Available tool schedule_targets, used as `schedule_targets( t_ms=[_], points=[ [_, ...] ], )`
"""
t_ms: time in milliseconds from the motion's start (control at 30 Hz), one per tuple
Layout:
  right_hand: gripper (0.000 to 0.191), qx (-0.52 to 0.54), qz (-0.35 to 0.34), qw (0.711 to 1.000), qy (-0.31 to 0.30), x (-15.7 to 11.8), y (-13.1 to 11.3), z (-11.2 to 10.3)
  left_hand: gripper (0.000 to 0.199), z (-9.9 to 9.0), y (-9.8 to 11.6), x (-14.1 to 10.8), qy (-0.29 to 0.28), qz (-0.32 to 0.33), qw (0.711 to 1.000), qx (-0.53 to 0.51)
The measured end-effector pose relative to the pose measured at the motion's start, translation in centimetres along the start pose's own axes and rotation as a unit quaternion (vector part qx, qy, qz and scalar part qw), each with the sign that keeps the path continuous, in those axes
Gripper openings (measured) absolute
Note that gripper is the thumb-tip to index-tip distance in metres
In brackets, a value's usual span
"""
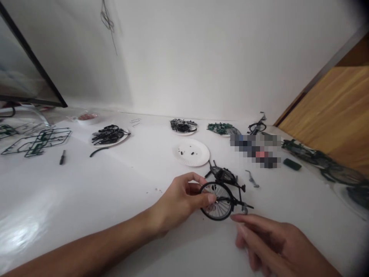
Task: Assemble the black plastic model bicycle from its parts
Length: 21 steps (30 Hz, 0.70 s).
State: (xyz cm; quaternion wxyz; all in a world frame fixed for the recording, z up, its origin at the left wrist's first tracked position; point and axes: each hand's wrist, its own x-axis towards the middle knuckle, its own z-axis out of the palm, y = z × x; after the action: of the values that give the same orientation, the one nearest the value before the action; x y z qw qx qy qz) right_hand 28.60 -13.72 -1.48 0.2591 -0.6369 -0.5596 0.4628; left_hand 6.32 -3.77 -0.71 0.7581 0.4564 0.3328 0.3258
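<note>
My left hand (187,198) pinches a small black model bicycle (226,175) at its wheel (219,209), thumb near the hub. The wheel has a black tyre and pale spokes and faces me. The bicycle tilts just above the white table, its frame reaching away behind the wheel. My right hand (268,242) is just below and right of the wheel, index finger stretched toward it, fingers loosely apart and nothing visible in them. A small grey bicycle part (252,179) lies to the right of the bicycle.
A paper plate (201,157) with tiny black pieces stands behind the bicycle. Plates of black parts (108,135), more black parts (183,125) and green parts (220,128) line the back. Green part frames (40,142) and a screwdriver (62,157) lie left. A green bicycle (305,152) lies right.
</note>
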Motion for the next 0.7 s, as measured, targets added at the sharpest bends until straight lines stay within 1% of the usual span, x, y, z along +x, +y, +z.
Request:
schedule_targets(
  t_ms=[33,67,100,133,167,200,233,267,333,400,500,600,633,700],
  points=[
    [0.047,0.043,0.019,0.999,0.012,0.5,-0.8,0.0,0.037,0.1,0.0,0.0,-0.001,0.006,1.0,-0.005],
    [0.052,0.099,0.023,0.994,0.035,1.1,-1.3,0.0,0.037,0.2,0.0,0.0,0.0,0.015,1.0,-0.009],
    [0.055,0.163,0.019,0.985,0.045,1.7,-1.7,0.1,0.036,0.3,-0.1,0.0,0.0,0.025,1.0,-0.014],
    [0.053,0.233,0.009,0.972,0.042,2.3,-1.9,0.2,0.036,0.4,-0.2,0.0,-0.005,0.035,0.999,-0.021],
    [0.05,0.298,0.005,0.954,0.016,3.0,-2.1,0.3,0.036,0.5,-0.3,0.0,-0.012,0.046,0.998,-0.029],
    [0.047,0.349,0.003,0.937,-0.023,3.7,-2.3,0.3,0.036,0.6,-0.5,0.0,-0.022,0.055,0.998,-0.033],
    [0.044,0.381,0.004,0.923,-0.059,4.3,-2.5,0.3,0.034,0.6,-0.7,0.0,-0.036,0.063,0.997,-0.033],
    [0.042,0.397,0.003,0.914,-0.081,4.7,-2.8,0.3,0.032,0.7,-0.9,0.0,-0.046,0.074,0.996,-0.026],
    [0.037,0.404,0.002,0.91,-0.094,5.1,-3.5,0.1,0.029,0.8,-1.1,-0.1,-0.054,0.098,0.994,0.001],
    [0.033,0.399,0.003,0.913,-0.083,4.7,-4.1,-0.3,0.027,0.8,-1.1,-0.2,-0.041,0.109,0.992,0.039],
    [0.031,0.363,-0.005,0.93,-0.057,4.0,-4.8,-1.3,0.03,0.8,-0.6,-0.2,-0.021,0.101,0.992,0.066],
    [0.036,0.253,-0.055,0.965,-0.031,4.4,-5.8,-2.6,0.036,0.6,0.2,0.1,-0.013,0.104,0.994,0.034],
    [0.038,0.202,-0.071,0.976,-0.039,5.0,-6.3,-3.0,0.038,0.4,0.6,0.3,-0.006,0.109,0.994,0.023],
    [0.04,0.139,-0.125,0.98,-0.063,6.4,-7.5,-3.5,0.041,0.0,1.4,0.9,0.018,0.119,0.992,0.021]
  ],
)
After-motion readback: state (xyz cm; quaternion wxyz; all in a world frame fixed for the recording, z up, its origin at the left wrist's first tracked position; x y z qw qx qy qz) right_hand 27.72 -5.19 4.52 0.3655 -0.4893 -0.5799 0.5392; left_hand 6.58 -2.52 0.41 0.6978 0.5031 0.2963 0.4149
